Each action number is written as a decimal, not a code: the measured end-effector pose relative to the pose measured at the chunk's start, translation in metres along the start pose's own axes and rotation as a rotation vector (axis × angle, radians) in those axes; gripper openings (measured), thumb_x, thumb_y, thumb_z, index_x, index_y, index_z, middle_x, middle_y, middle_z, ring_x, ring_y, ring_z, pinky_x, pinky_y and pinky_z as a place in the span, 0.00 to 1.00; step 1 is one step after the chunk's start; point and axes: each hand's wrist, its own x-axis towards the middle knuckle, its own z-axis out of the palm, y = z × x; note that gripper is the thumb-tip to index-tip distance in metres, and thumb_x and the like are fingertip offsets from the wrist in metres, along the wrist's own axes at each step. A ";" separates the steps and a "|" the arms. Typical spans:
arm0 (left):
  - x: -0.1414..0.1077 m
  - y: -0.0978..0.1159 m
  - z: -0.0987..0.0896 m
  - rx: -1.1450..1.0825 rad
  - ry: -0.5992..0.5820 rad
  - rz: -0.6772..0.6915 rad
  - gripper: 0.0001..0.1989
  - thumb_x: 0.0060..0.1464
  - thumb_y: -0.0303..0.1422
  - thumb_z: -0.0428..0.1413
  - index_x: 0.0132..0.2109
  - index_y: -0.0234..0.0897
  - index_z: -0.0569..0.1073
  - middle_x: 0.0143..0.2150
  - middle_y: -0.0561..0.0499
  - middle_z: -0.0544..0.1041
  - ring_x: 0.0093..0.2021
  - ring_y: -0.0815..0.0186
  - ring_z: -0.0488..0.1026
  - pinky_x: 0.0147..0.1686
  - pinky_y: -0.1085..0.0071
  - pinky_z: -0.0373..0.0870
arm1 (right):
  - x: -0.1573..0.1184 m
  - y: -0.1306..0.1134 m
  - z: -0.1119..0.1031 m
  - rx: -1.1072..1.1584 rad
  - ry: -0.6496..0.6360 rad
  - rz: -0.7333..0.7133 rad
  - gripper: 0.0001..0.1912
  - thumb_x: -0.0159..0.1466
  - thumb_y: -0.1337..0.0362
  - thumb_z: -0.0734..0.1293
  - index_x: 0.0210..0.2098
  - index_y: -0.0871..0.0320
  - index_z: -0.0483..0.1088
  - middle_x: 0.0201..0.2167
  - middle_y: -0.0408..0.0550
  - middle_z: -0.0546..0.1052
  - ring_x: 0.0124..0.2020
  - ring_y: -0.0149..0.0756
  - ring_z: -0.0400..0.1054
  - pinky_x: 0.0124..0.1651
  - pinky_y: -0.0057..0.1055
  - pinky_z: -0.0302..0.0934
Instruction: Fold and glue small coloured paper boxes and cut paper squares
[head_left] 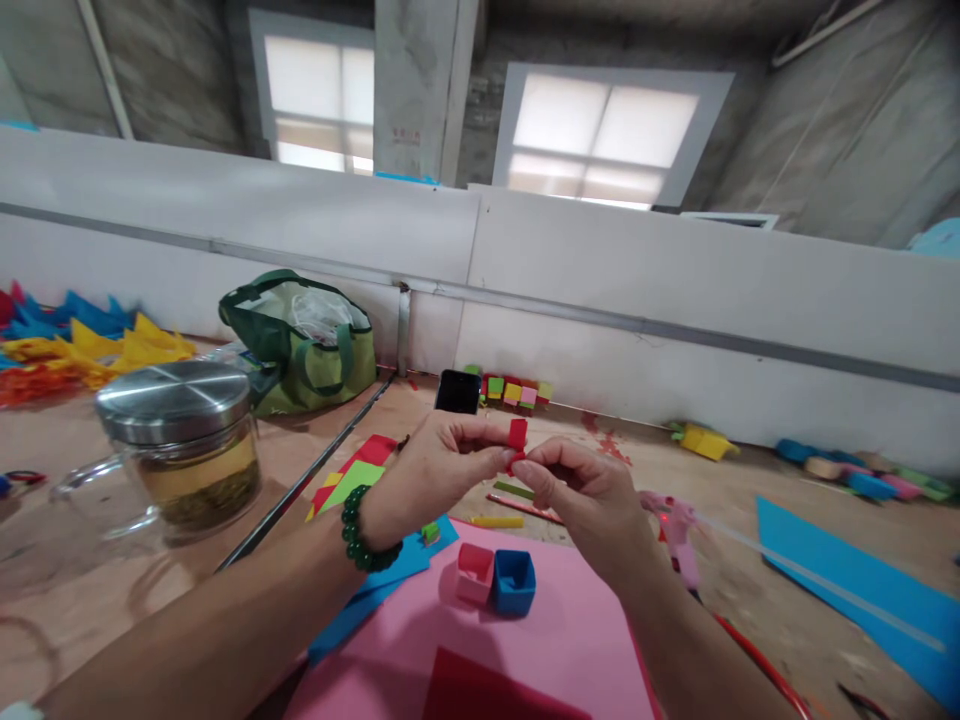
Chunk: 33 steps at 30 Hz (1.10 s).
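Observation:
My left hand [454, 455], with a green bead bracelet [360, 535] on its wrist, pinches a small folded red piece [517, 434] that looks like foam or paper sheet. Fingertips of my right hand [581, 490] close on the lower end of the same piece, so both hands meet over the table. Below them, a pink open box [475, 574] and a blue open box [514, 583] stand side by side on a pink sheet [577, 640]. A red sheet [487, 690] lies at the near edge.
At left stand a lidded glass tea mug [195, 480] and a green bag [322, 350]. A pink glue gun [679, 535] lies right of my right hand, near a blue sheet [847, 590]. A phone [457, 392] and small colored blocks [513, 392] sit behind my hands.

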 end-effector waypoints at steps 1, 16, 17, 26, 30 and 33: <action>0.000 0.001 0.001 -0.006 0.003 -0.003 0.08 0.51 0.29 0.59 0.39 0.36 0.81 0.33 0.51 0.80 0.34 0.70 0.73 0.32 0.79 0.68 | 0.000 0.000 0.000 0.008 -0.004 0.005 0.08 0.58 0.60 0.70 0.25 0.57 0.73 0.19 0.38 0.68 0.20 0.24 0.57 0.21 0.21 0.52; 0.000 -0.001 -0.004 0.099 -0.064 -0.048 0.10 0.54 0.30 0.57 0.42 0.37 0.81 0.33 0.51 0.80 0.34 0.71 0.72 0.33 0.78 0.67 | 0.000 0.005 0.001 -0.061 0.040 -0.006 0.12 0.59 0.58 0.68 0.23 0.59 0.71 0.18 0.39 0.67 0.20 0.25 0.56 0.21 0.22 0.52; -0.001 -0.002 -0.004 0.107 -0.061 -0.049 0.10 0.54 0.29 0.57 0.42 0.37 0.81 0.33 0.51 0.80 0.34 0.71 0.72 0.33 0.78 0.67 | 0.000 0.004 0.001 -0.074 0.052 -0.011 0.12 0.59 0.58 0.68 0.23 0.59 0.71 0.19 0.40 0.67 0.21 0.25 0.57 0.21 0.23 0.52; -0.004 0.006 0.001 0.067 -0.090 -0.033 0.10 0.54 0.28 0.56 0.41 0.35 0.79 0.35 0.51 0.79 0.37 0.70 0.72 0.35 0.78 0.66 | -0.002 0.007 0.004 -0.084 0.124 -0.039 0.11 0.58 0.59 0.69 0.24 0.59 0.70 0.20 0.40 0.68 0.20 0.25 0.58 0.20 0.22 0.52; -0.004 0.005 0.003 0.116 -0.135 0.011 0.08 0.53 0.28 0.57 0.40 0.33 0.78 0.35 0.51 0.77 0.36 0.69 0.71 0.35 0.76 0.66 | 0.001 0.009 0.004 -0.090 0.123 -0.053 0.12 0.58 0.60 0.69 0.22 0.59 0.69 0.20 0.40 0.67 0.20 0.25 0.57 0.20 0.21 0.53; -0.002 0.003 0.003 0.193 -0.131 0.075 0.06 0.54 0.29 0.56 0.37 0.32 0.77 0.33 0.51 0.76 0.36 0.68 0.70 0.35 0.75 0.66 | 0.003 0.010 0.002 -0.073 0.097 -0.037 0.12 0.57 0.59 0.70 0.22 0.59 0.69 0.19 0.40 0.67 0.19 0.24 0.57 0.20 0.21 0.54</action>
